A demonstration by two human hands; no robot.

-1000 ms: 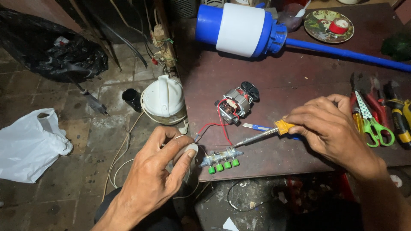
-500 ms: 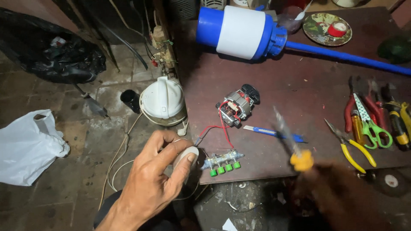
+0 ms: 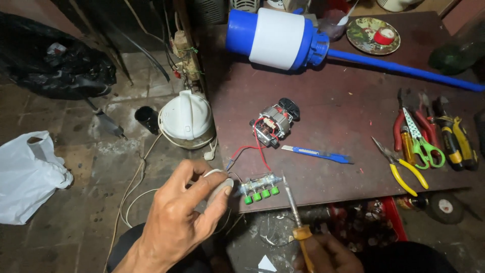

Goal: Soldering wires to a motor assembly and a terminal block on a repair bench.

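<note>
Left hand [image 3: 182, 217] pinches a white plug [image 3: 220, 188] at the tabletop [image 3: 343, 126] edge, beside the green-button switch block [image 3: 260, 186]; right hand [image 3: 323, 255] grips a yellow-handled soldering iron [image 3: 295, 217], tip just beside the block; best steadied before contact.

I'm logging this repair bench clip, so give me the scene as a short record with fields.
setting: dark red-brown workbench above a tiled floor
left hand: pinches a white cord beside the green push-button switch block
right hand: grips an orange-handled soldering iron, tip up near the switch block
on bench: small electric motor, blue utility knife, pliers and scissors, blue-and-white water pump
</note>
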